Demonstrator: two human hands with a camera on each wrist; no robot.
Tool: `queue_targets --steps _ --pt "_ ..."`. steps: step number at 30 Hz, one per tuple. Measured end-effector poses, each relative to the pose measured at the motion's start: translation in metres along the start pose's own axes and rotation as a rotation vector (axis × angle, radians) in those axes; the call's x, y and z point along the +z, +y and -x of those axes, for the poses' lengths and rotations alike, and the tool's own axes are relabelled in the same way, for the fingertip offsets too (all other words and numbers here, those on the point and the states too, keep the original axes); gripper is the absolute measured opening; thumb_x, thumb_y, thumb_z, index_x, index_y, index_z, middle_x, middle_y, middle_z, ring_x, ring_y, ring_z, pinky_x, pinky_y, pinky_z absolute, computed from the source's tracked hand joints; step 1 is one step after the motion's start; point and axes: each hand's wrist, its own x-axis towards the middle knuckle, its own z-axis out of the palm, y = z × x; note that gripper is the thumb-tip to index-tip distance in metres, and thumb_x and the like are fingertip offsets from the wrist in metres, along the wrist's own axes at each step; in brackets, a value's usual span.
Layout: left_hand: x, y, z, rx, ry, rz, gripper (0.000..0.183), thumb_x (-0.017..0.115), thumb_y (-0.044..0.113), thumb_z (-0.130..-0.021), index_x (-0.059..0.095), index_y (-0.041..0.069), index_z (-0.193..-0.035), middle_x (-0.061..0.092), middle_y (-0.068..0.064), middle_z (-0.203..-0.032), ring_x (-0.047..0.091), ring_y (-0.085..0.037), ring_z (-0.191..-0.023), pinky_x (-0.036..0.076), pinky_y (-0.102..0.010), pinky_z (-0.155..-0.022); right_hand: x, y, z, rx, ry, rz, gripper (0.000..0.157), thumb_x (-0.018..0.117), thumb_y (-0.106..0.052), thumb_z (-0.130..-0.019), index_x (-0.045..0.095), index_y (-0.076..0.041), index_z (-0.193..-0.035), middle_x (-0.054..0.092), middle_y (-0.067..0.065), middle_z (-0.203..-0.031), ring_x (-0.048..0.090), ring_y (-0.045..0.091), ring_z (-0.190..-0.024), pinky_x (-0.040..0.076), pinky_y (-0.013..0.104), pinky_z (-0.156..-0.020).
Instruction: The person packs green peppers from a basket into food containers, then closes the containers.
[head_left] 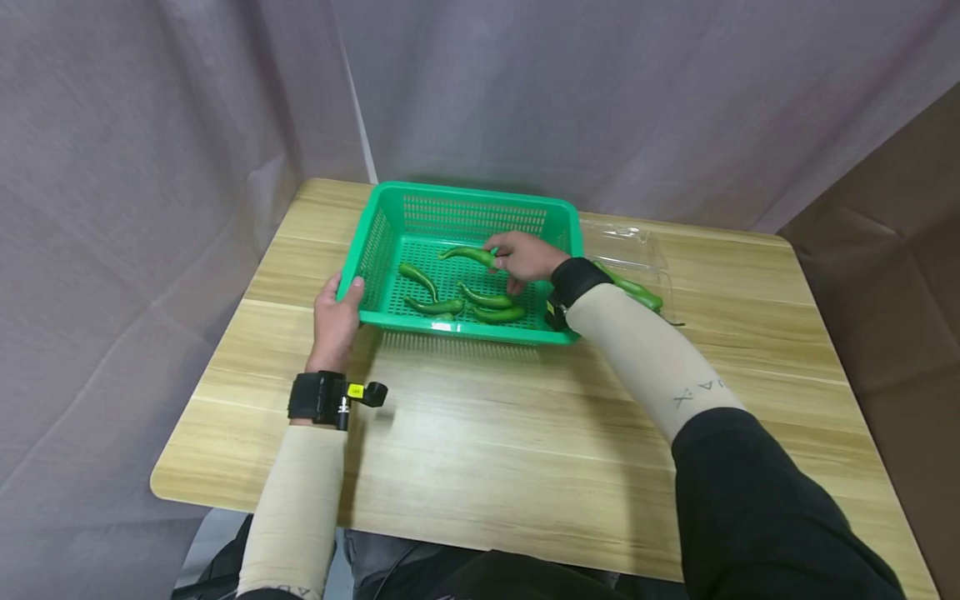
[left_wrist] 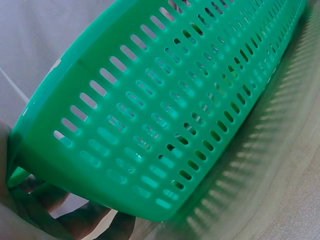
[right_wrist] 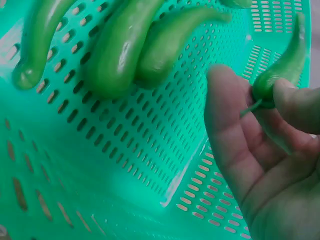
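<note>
My left hand (head_left: 335, 325) grips the left front corner of a green plastic basket (head_left: 480, 195), thumb over the rim. Its fingers curl beneath the corner beside the slotted wall (left_wrist: 115, 105) in the left wrist view. Inside the basket, my right hand (head_left: 531, 255) pinches a green chili pepper (head_left: 467, 253) near its stem end. Thumb and fingers meet around that end in the right wrist view, the pepper's thin tip (right_wrist: 300, 25) pointing up and away. Several other green chili peppers (head_left: 486, 298) lie on the basket's floor towards the front.
A clear plastic container (head_left: 617, 243) stands right of the basket, with more green chili peppers (head_left: 633, 288) by it, partly behind my right forearm. The wooden table (head_left: 465, 450) backs onto a grey curtain (head_left: 600, 100). A brown surface (head_left: 892, 250) rises at the right.
</note>
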Motion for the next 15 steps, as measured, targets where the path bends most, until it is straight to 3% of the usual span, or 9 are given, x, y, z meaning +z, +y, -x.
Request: queue_targets --steps 5,11,13,15 --pt "0.000 -0.001 -0.002 0.001 0.001 -0.005 0.050 0.049 0.029 -0.111 0.044 0.008 -0.156 0.052 -0.016 -0.153 0.056 -0.030 -0.136 0.050 -0.043 -0.117 0.000 0.002 -0.001 -0.035 0.048 0.085 0.044 0.051 -0.009 -0.109 0.050 -0.007 -0.152 0.054 0.026 -0.147 0.072 0.043 -0.087 0.064 0.053 -0.085" --pt "0.001 -0.002 -0.003 0.003 0.000 -0.011 0.050 0.048 0.029 -0.111 0.044 0.007 -0.155 0.052 -0.017 -0.152 0.056 -0.030 -0.135 0.049 -0.044 -0.117 -0.004 -0.001 0.006 -0.084 0.117 0.140 0.041 0.058 -0.007 -0.106 0.058 -0.004 -0.147 0.063 0.022 -0.133 0.072 0.028 -0.070 0.064 0.042 -0.074" --pt "0.001 -0.002 -0.003 0.004 -0.001 -0.003 0.049 0.048 0.029 -0.111 0.045 0.007 -0.155 0.052 -0.017 -0.151 0.056 -0.030 -0.135 0.049 -0.044 -0.117 -0.006 -0.005 0.011 -0.097 0.136 0.151 0.041 0.059 -0.005 -0.105 0.059 -0.003 -0.146 0.065 0.022 -0.131 0.072 0.024 -0.068 0.064 0.043 -0.076" --pt "0.001 -0.001 -0.003 0.004 -0.003 0.004 0.049 0.049 0.028 -0.111 0.045 0.006 -0.155 0.053 -0.018 -0.151 0.057 -0.030 -0.134 0.049 -0.044 -0.117 -0.008 -0.009 0.016 -0.112 0.160 0.154 0.040 0.060 -0.004 -0.104 0.061 -0.002 -0.144 0.068 0.024 -0.129 0.073 0.025 -0.068 0.059 0.050 -0.100"
